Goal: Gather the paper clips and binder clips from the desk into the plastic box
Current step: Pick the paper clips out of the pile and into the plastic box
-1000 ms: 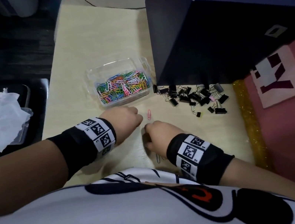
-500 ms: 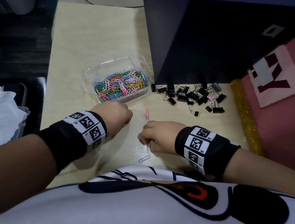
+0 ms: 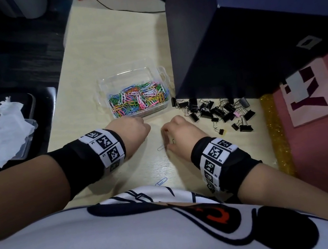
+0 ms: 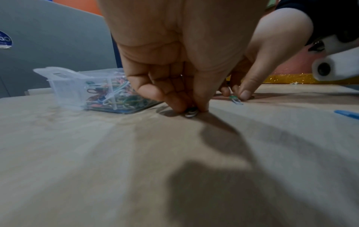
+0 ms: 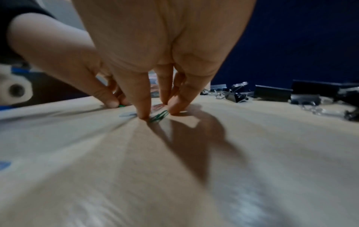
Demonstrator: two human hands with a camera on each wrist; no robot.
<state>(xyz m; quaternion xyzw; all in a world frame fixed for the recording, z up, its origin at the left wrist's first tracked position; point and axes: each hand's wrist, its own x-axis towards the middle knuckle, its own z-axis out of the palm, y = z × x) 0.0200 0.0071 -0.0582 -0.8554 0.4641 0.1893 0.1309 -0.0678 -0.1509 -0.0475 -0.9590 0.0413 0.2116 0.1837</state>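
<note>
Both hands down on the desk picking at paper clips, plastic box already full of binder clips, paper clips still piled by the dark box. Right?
Not quite: the kinds are swapped. The head view shows the plastic box holding coloured paper clips, while the black binder clips are the pile on the desk by the dark box. The rest stands: the left hand and right hand are both down at loose paper clips.

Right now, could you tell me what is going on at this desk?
A person is tidying clips into the clear plastic box, which already holds many coloured paper clips. The left hand pinches a clip at the desk surface just in front of the box, and the right hand pinches at a green paper clip beside it. A blue paper clip lies loose near the desk's front edge, and the black binder clips are still piled to the right.
</note>
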